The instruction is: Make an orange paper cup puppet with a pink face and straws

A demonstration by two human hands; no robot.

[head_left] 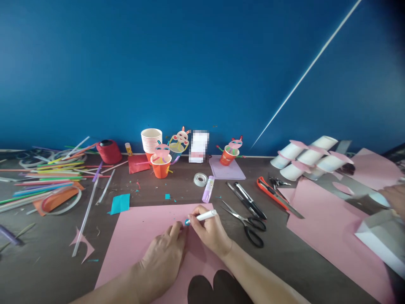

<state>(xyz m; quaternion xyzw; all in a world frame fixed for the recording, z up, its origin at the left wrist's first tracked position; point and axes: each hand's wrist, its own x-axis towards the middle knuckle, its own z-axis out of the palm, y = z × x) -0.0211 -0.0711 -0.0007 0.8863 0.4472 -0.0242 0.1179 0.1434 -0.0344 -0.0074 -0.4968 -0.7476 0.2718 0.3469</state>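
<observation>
My right hand [212, 231] is closed round a white marker pen [207, 215], whose tip points down to the left. Under that tip lies a small round blue paper piece [186, 222]. With bent fingers pressed down at the piece's left edge, my left hand [166, 249] holds it against the pink sheet [126, 236]. The fingertips partly cover the blue piece. A curved shape is cut out of the sheet's near edge. To the right of my hands, black-handled scissors [248, 223] lie partly open. A lilac glue stick [208, 189] lies beyond the sheet.
Paper cups with faces, such as an orange cup [160, 169], stand before the blue wall [202, 63]. Coloured straws [47, 175] spread at left. A red utility knife [274, 194], pens [249, 200] and tape [200, 180] lie nearby. Another person's hand [394, 198] shows at far right.
</observation>
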